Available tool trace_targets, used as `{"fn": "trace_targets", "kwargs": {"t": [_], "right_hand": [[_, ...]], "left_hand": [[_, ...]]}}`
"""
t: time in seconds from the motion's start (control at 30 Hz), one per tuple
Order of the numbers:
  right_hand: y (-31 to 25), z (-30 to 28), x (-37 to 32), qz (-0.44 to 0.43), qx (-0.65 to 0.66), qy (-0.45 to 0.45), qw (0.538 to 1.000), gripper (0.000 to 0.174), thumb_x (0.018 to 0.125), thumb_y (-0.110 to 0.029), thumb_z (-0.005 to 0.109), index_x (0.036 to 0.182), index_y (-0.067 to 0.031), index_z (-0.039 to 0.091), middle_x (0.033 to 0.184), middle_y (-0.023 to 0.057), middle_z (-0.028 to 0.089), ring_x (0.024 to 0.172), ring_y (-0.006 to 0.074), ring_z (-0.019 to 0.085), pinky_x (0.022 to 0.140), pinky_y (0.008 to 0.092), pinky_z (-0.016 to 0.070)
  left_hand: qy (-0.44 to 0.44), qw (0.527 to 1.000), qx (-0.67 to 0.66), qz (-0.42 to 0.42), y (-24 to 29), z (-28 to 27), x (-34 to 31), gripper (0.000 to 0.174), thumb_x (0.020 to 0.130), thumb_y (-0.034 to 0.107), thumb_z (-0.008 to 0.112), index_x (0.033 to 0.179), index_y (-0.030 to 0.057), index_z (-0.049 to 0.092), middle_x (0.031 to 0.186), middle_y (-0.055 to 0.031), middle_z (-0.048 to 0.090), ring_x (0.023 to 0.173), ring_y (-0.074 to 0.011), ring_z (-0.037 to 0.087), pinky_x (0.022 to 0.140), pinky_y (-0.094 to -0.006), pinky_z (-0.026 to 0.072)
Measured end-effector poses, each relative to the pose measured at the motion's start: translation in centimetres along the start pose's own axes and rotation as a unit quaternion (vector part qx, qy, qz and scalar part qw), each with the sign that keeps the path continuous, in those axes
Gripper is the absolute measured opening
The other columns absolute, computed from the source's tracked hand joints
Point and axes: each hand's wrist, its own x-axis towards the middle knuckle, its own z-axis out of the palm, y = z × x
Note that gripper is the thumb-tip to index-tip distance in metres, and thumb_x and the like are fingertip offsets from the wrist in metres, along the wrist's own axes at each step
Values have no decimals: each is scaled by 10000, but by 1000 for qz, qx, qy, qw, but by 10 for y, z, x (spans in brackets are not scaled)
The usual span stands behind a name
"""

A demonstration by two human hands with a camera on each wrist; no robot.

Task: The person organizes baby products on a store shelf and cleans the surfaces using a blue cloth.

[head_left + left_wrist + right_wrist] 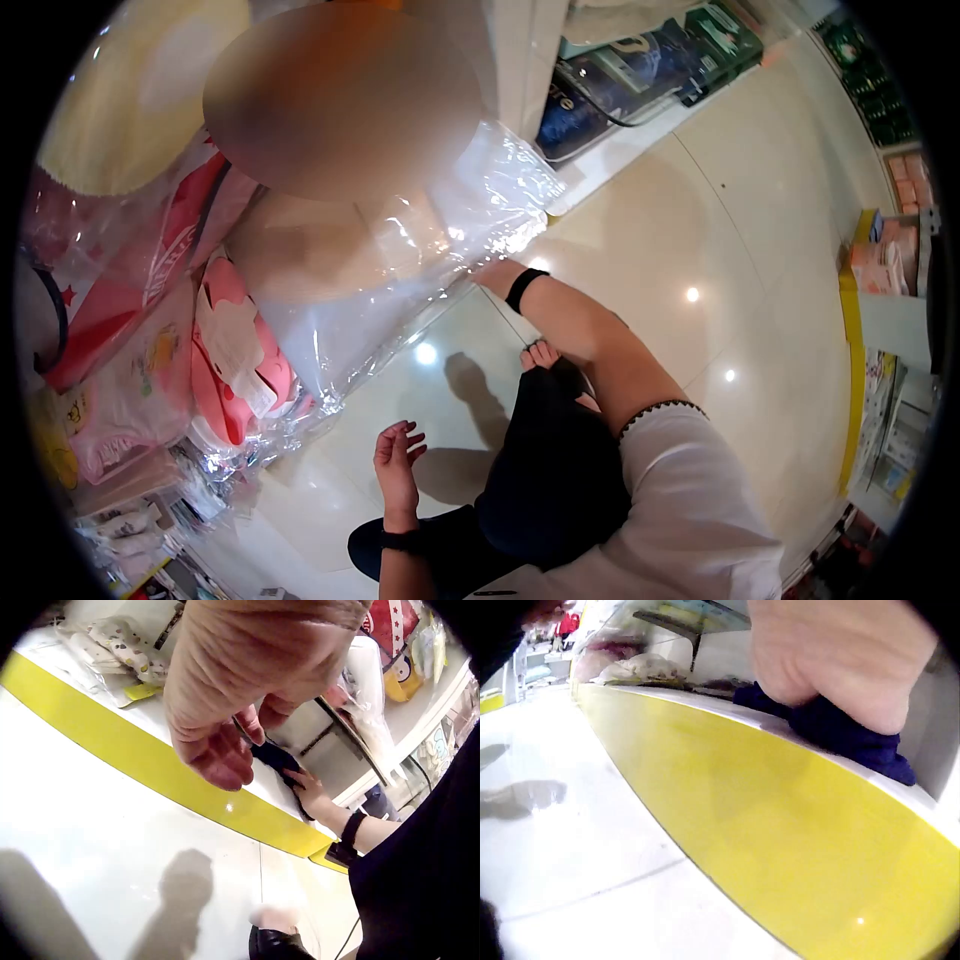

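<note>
My right arm reaches forward onto a low white shelf with a yellow front edge (780,817). In the head view clear plastic packaging (420,250) hides that hand. The left wrist view shows my right hand (306,782) lying on a dark blue cloth item (276,757) on the shelf. In the right wrist view the dark blue cloth (847,739) is bunched under the hand, which grips it. My left hand (398,455) hangs free over the floor with fingers loosely curled and holds nothing; the left wrist view shows it close up (225,754).
Pink goods in plastic bags (230,350) and other packets fill the shelves on the left. A glossy cream tile floor (720,230) runs ahead. Another yellow-edged shelf unit (852,330) stands at the right. Dark packages (640,70) lie by the far wall.
</note>
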Motion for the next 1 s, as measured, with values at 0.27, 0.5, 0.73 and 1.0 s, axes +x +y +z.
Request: {"fn": "trace_targets", "kwargs": {"t": [0.27, 0.5, 0.73, 1.0], "right_hand": [[29, -83, -55, 141, -68, 29, 987, 286, 789, -142, 470, 1033, -140, 619, 1190, 56, 514, 1095, 276, 416, 927, 368, 339], [44, -157, -180, 418, 639, 255, 594, 494, 752, 102, 310, 1205, 3, 482, 1190, 158, 510, 1000, 263, 570, 888, 365, 456], [55, -228, -246, 444, 615, 271, 592, 531, 740, 96, 332, 1255, -3, 414, 1174, 146, 504, 1042, 259, 538, 916, 371, 437], [224, -229, -155, 447, 169, 457, 750, 467, 719, 24, 466, 1186, 28, 449, 1100, 204, 536, 1026, 295, 523, 890, 329, 402]], "left_hand": [[-22, 1000, -9, 9, 0, 10, 4, 177, 913, 184, 466, 1008, 60, 548, 980, -74, 603, 846, -173, 593, 708, -290, 492], [-75, 996, -8, 48, 1, 31, 11, 158, 908, 182, 476, 990, 73, 556, 981, -70, 600, 847, -171, 586, 711, -283, 483], [-124, 990, -11, 66, 4, 63, 24, 154, 908, 173, 475, 984, 66, 557, 969, -68, 602, 827, -164, 591, 691, -279, 487], [-80, 995, 13, 53, 15, 68, 34, 160, 903, 176, 476, 985, 62, 553, 959, -79, 605, 811, -170, 591, 683, -281, 485]]}}
